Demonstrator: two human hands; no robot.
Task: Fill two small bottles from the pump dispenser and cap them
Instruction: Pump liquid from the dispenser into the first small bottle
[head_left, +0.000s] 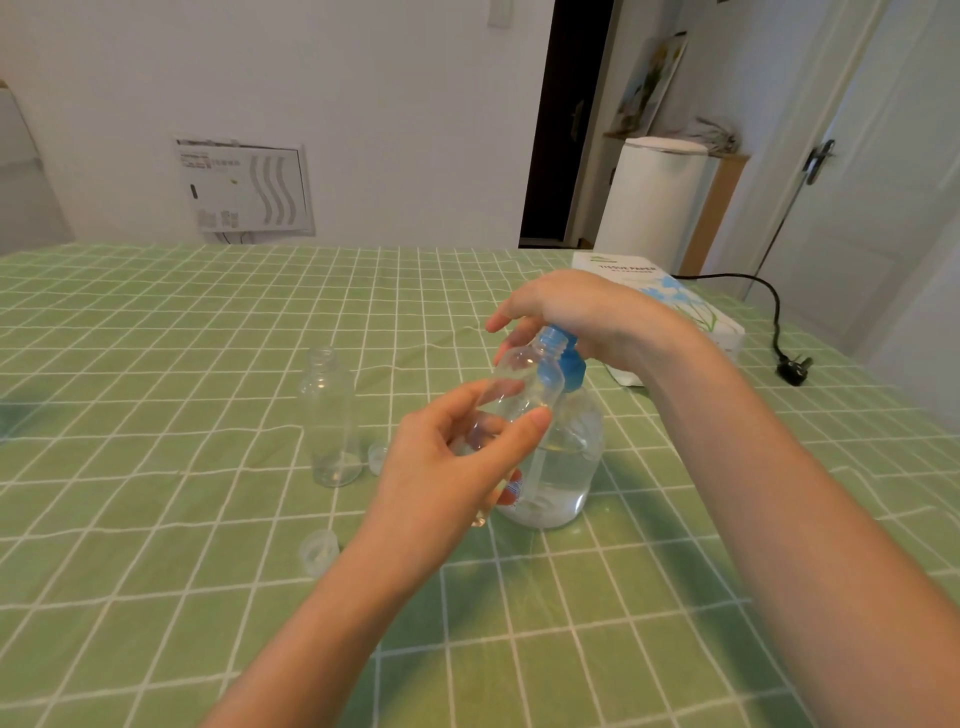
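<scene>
My left hand (457, 467) grips a small clear bottle (519, 389), tilted, with its open neck up against the blue pump nozzle. My right hand (576, 312) rests palm down on the blue pump head (563, 364) of the clear dispenser bottle (561, 467), which stands on the table and holds clear liquid in its lower part. A second small clear bottle (332, 421) stands upright and uncapped to the left. One clear cap (377, 457) lies beside it, and another clear cap (319, 552) lies nearer to me.
The table wears a green checked cloth (156, 571). A tissue paper box (670, 306) lies at the back right, behind the dispenser. A black power cord with plug (779, 338) trails along the right edge. A white cylindrical bin (649, 202) stands beyond the table.
</scene>
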